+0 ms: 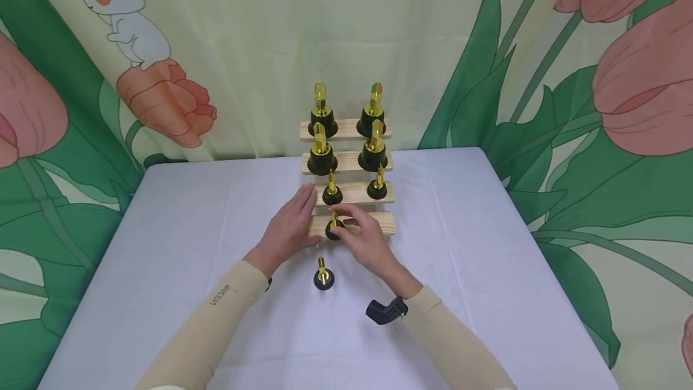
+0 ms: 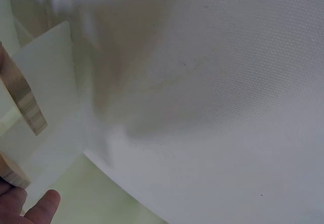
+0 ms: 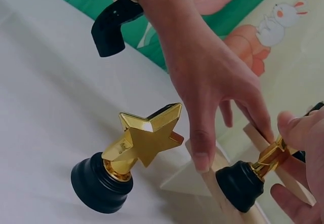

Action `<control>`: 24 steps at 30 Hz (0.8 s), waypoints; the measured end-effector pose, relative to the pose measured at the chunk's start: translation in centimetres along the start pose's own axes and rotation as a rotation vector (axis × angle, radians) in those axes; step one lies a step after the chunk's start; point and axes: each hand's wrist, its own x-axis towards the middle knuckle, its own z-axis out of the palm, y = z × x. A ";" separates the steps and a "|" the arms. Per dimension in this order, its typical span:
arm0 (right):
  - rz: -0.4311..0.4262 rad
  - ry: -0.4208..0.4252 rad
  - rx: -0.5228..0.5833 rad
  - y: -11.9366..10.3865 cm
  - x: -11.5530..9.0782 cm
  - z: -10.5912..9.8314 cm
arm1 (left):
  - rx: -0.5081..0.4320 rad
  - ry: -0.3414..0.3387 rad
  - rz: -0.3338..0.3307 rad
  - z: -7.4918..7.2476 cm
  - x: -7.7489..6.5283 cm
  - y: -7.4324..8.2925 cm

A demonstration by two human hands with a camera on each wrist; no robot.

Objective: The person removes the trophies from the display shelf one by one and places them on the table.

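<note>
A small gold star trophy (image 1: 334,225) on a black base stands at the left of the lowest step of a wooden stepped rack (image 1: 385,221). My right hand (image 1: 368,241) holds its star between thumb and fingers, as the right wrist view also shows. My left hand (image 1: 287,224) rests against the left ends of the two lower steps, its fingers fairly straight; the left wrist view shows only some fingertips (image 2: 46,206) beside a wooden slat. Another star trophy (image 3: 147,143) stands upright on the table in front of the rack.
Pairs of trophies stand on the upper steps, among them a tall trophy (image 1: 322,118) at top left and a smaller trophy (image 1: 377,186) on the second-lowest step. White cloth covers the table (image 1: 460,245). Behind hangs a printed curtain (image 1: 357,29).
</note>
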 end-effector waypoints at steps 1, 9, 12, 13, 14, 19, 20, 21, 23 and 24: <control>-0.002 0.002 -0.004 0.0 0.0 0.0 | 0.003 -0.001 0.002 0.0 0.0 0.0; -0.040 0.009 -0.055 -0.1 -0.4 -0.5 | 0.005 -0.001 -0.003 -0.1 0.1 0.1; -0.059 0.016 -0.054 -0.1 -0.7 -0.8 | 0.007 0.002 -0.004 0.0 0.0 0.1; -0.066 0.018 -0.052 -0.2 -0.8 -0.9 | 0.007 0.004 -0.002 0.0 0.0 0.1; -0.065 0.020 -0.051 -0.2 -0.9 -1.0 | 0.007 0.005 -0.002 0.0 0.0 0.1; -0.072 0.033 -0.070 -0.2 -1.8 -1.6 | -0.002 0.003 0.000 0.0 0.0 0.1; -0.072 0.037 -0.076 -0.2 -1.9 -1.7 | 0.000 0.001 -0.001 0.1 0.0 0.1; -0.075 0.041 -0.078 -0.3 -2.1 -1.8 | 0.001 0.001 0.000 0.0 0.0 0.1; -0.081 0.048 -0.080 -0.3 -2.5 -2.1 | 0.008 0.004 0.001 0.1 0.0 0.1; -0.081 0.052 -0.083 -0.4 -2.7 -2.2 | 0.010 0.007 0.004 0.1 0.0 0.1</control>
